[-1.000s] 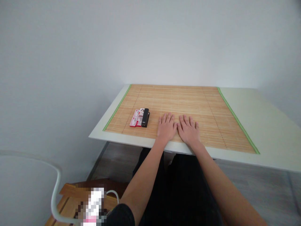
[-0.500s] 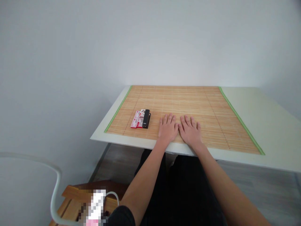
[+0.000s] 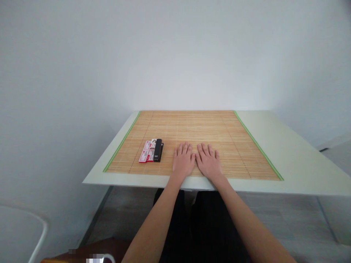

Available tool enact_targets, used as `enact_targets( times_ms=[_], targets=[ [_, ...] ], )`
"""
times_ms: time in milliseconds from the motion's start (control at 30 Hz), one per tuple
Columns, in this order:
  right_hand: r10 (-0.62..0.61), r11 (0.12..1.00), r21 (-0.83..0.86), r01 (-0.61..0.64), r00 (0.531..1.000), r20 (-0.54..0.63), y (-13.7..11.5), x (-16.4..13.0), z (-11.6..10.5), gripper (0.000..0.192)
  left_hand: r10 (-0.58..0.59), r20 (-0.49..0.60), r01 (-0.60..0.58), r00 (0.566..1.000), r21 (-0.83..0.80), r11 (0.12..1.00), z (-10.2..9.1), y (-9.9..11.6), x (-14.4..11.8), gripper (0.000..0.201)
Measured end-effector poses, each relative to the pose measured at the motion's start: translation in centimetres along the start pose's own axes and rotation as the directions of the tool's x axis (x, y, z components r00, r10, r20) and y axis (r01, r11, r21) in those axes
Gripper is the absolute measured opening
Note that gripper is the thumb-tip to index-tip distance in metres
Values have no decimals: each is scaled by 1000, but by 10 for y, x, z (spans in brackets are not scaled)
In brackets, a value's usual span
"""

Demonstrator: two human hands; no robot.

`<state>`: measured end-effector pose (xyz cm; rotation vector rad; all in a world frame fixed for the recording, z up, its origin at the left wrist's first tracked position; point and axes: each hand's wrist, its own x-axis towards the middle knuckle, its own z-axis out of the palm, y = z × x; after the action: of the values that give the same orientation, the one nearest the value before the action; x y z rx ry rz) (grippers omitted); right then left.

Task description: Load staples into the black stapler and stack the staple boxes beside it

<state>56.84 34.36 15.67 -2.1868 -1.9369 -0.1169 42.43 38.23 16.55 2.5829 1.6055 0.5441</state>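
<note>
We had our left hand and right hand flat, fingers spread and holding nothing, on the bamboo mat, the black stapler near at nine o'clock, seemingly rigid, light, best gripped across its long sides.

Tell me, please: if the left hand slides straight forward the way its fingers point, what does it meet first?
Nothing, it seems. The left hand lies flat on the bamboo mat, pointing toward the wall. Only bare mat lies ahead. The black stapler sits off to its left, outside that line.
</note>
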Motion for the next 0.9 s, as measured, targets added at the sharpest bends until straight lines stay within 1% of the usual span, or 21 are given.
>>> enact_targets(
  times_ms=[167,300,567,900],
  targets=[
    [1,1000,12,-1,1000,-15,-1,1,0,58,18,-28,-18,999,1,1000,3,-2,1,56],
    [1,1000,14,-1,1000,-16,-1,0,-1,58,10,-52,-10,999,2,1000,5,-2,1,55],
    [-2,1000,3,2,999,-37,0,0,1,58,16,-25,-16,1000,-9,1000,3,-5,1,56],
    [6,1000,7,-6,1000,-31,0,1,0,59,26,-40,-26,999,-5,1000,0,-6,-4,56]
  ],
)
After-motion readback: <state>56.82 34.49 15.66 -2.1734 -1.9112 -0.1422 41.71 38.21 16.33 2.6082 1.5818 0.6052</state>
